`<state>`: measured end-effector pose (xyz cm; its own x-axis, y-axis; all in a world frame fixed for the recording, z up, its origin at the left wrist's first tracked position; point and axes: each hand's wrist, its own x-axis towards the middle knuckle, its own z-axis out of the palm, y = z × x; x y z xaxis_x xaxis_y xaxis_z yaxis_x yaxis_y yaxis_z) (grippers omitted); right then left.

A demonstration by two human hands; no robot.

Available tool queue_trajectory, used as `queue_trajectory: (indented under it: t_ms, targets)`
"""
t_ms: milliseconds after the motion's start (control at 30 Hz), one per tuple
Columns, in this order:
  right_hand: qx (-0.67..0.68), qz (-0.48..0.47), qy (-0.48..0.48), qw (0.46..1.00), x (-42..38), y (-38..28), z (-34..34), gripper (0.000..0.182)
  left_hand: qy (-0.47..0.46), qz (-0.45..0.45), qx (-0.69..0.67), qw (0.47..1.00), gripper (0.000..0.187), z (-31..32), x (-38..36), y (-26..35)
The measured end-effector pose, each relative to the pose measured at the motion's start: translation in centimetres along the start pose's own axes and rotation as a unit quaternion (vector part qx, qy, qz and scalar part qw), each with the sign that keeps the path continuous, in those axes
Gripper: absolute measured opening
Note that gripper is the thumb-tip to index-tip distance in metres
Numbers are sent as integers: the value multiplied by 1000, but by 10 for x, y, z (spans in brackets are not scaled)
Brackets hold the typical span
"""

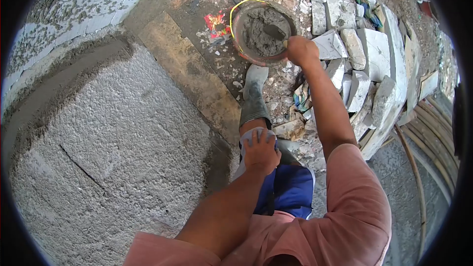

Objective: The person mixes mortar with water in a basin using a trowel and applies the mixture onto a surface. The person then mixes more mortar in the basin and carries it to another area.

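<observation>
My right hand is closed around the handle of a trowel, its blade resting in wet grey mortar. The mortar fills much of a round bucket with a yellow strip along part of its rim. My left hand lies on my knee with its fingers spread, holding nothing. Below the bucket, one rubber boot stands on the rubble-strewn ground.
A wooden board lies left of the boot, beside a rough grey slab edged with smooth mortar. Broken white blocks are piled at right, near bamboo poles. A red wrapper lies by the bucket.
</observation>
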<state>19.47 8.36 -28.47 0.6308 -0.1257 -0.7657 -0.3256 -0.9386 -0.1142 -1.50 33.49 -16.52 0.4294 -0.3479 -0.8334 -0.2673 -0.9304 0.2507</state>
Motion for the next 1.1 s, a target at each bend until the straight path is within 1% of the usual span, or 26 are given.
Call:
queue_trajectory:
  t_ms: [33, 67, 100, 133, 200, 233, 300, 333, 367, 400, 433, 533, 567, 600, 667, 700, 733, 767, 800, 867, 900, 933, 1000, 1033, 1100]
  targets:
    - [-24, -53, 15, 998, 29, -11, 24, 28, 2, -2, -5, 1000, 55, 0, 0, -1]
    - [-47, -105, 30, 993, 51, -25, 68, 27, 3, -7, -11, 1000, 55, 1, -3, -3]
    - [-54, -87, 31, 994, 60, -41, 108, 27, 6, -8, -16, 1000, 55, 2, -3, -3]
    - [-60, -66, 33, 996, 65, -56, 134, 28, 10, -5, -19, 1000, 55, 0, -3, -5]
    - [-97, -109, 17, 989, 52, -60, 141, 26, 6, -11, -21, 1000, 54, -1, -2, -4]
    - [-118, -111, 23, 987, 43, -52, 139, 26, 2, -13, -21, 1000, 54, -1, -2, -3]
    - [-154, -123, 35, 980, 22, -41, 119, 25, 2, -7, -16, 1000, 54, -2, 0, 2]
    - [-151, -145, 41, 977, 5, -33, 93, 24, 0, -7, -12, 1000, 55, -2, 1, 2]
    - [-149, -169, 51, 973, -13, -26, 50, 24, 1, -9, -6, 1000, 55, -2, 3, 4]
    - [-133, -130, 62, 981, -31, -27, 4, 23, 3, -13, -2, 1000, 55, -2, 4, 9]
    - [-112, -94, 94, 985, -32, -25, -15, 23, 0, -19, 1, 1000, 54, -1, 2, 12]
    - [-112, -34, 155, 981, 7, -31, -35, 23, 17, -13, 7, 1000, 54, 6, 1, 14]
    - [-139, -79, 155, 975, 41, -34, -21, 23, 12, -13, 6, 1000, 54, 6, 0, 12]
    - [-166, -123, 154, 966, 75, -36, 9, 23, 7, -11, 5, 1000, 54, 5, 1, 12]
    - [-129, -158, 135, 969, 111, -46, 62, 23, 3, -8, 1, 1000, 53, 1, 6, 16]
    - [-171, -154, 133, 964, 104, -52, 73, 23, 0, -9, 1, 1000, 53, -2, 7, 17]
    - [-211, -150, 123, 958, 80, -60, 91, 24, -10, -12, 1, 1000, 53, -2, -1, 16]
    - [-242, -115, 130, 955, 60, -64, 109, 26, -6, -15, 5, 1000, 53, -3, 0, 16]
    - [-274, -76, 136, 949, 43, -64, 126, 34, -1, -16, 8, 1000, 52, -3, 4, 17]
    - [-224, -128, 131, 957, 17, -34, 148, 39, -6, -17, 17, 1000, 52, 0, 0, 20]
    - [-112, -87, 137, 980, 1, -12, 145, 39, -8, -18, 23, 1000, 52, 2, 3, 21]
    - [0, -44, 141, 989, -20, 6, 137, 40, -12, -19, 28, 999, 52, 5, 4, 24]
    - [60, -42, 216, 974, -73, 20, 95, 42, -15, -16, 39, 999, 53, 8, 7, 25]
    - [89, -42, 249, 964, -92, 26, 87, 43, -21, -17, 43, 999, 53, 12, 3, 27]
    - [109, -78, 350, 927, -96, 40, 91, 45, -30, -18, 48, 998, 53, 14, 2, 27]
